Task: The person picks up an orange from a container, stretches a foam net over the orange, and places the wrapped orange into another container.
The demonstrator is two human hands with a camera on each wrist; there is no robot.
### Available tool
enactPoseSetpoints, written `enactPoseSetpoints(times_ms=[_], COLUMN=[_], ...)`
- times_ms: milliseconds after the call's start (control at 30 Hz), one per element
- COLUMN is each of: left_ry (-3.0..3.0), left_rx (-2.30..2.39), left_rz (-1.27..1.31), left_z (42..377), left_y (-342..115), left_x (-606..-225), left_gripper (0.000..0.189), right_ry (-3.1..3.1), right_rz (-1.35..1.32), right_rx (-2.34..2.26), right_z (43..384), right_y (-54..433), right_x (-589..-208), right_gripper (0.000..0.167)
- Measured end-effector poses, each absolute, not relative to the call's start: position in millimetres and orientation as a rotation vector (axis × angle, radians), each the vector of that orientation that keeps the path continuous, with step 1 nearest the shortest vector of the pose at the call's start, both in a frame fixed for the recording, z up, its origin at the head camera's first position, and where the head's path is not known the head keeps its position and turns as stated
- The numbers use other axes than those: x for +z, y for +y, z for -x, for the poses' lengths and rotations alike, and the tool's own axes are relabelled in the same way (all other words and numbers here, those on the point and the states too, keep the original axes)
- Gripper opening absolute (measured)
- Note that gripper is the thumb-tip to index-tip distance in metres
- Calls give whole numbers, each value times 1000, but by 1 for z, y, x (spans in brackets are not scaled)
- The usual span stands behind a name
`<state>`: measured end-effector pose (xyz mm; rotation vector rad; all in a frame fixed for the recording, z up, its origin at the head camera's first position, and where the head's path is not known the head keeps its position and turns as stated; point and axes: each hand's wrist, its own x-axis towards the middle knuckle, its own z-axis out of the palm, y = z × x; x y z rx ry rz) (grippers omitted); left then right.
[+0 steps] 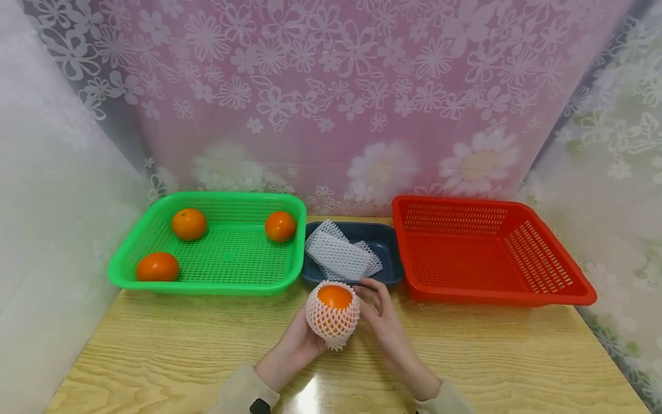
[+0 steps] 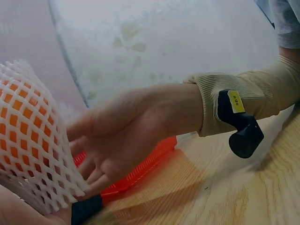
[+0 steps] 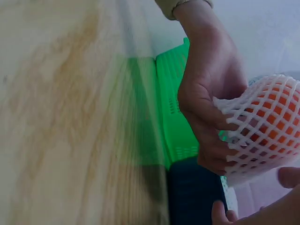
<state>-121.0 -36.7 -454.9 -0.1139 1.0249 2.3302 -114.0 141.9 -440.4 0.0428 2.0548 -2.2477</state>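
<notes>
An orange (image 1: 334,296) sits in a white foam net sleeve (image 1: 333,322), its top bare at the sleeve's upper opening. My left hand (image 1: 299,341) holds the sleeved fruit from the left and below, above the table. In the right wrist view, the fingers of the left hand (image 3: 211,89) curl under the net's ragged end. My right hand (image 1: 388,330) is close beside the fruit on the right, its fingers loosely bent. The left wrist view has the palm of the right hand (image 2: 126,126) facing the net (image 2: 35,136).
Behind the hands, a dark blue tray (image 1: 388,244) holds white foam net sleeves (image 1: 341,256). To its left, a green basket (image 1: 217,287) contains three oranges, one (image 1: 189,224) near its back. A red basket (image 1: 481,296) stands at the right. All are on a wooden table (image 1: 170,345).
</notes>
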Motion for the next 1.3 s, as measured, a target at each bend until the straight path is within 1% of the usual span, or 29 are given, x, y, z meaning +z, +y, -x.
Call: enactPoseSetpoints(times_ms=[100,167,267,333,400,533,633,700,833,900,1100,1200,1300], left_ry=[1030,1035,1047,1069,1161,1503,1797,1912,1996,1991,2010,2033,2062], left_rx=[2334,2342,2345,2344,2324,2228,2093,2036,2019,2035,2026,2007,1994], left_rz=[112,105,80,66,53,19,-78,-199,-409,-461,-508,-544,-566], left_z=[123,124,124,124,124,124,124,124,125,125,125,126,126], left_y=[-36,-35,-34,-34,-33,-34,-36,-35,-33,-33,-35,-36,-37], left_x=[-454,-454,-453,-453,-452,-448,-441,-437,-435,-436,-437,-437,-436], left_gripper=[63,66,65,64,62,61,66,65,50,46,44,44,46], right_ry=[2156,2204,2310,2363,2388,2348,2365,2370,2365,2362,2410,2437,2478], right_rz=[148,340,582,632,577,343,193,141,162,181,149,154,218], right_rx=[-2216,-2166,-2024,-1962,-1959,-2068,-2069,-2046,-1957,-1910,-1821,-1811,-1798], right_z=[115,114,112,110,108,108,110,111,112,113,113,113,113], right_y=[145,147,146,144,142,143,145,146,146,146,147,148,151], right_x=[-438,-438,-438,-438,-437,-434,-432,-432,-434,-435,-434,-430,-424], right_gripper=[44,48,65,77,80,68,63,62,62,65,80,79,76])
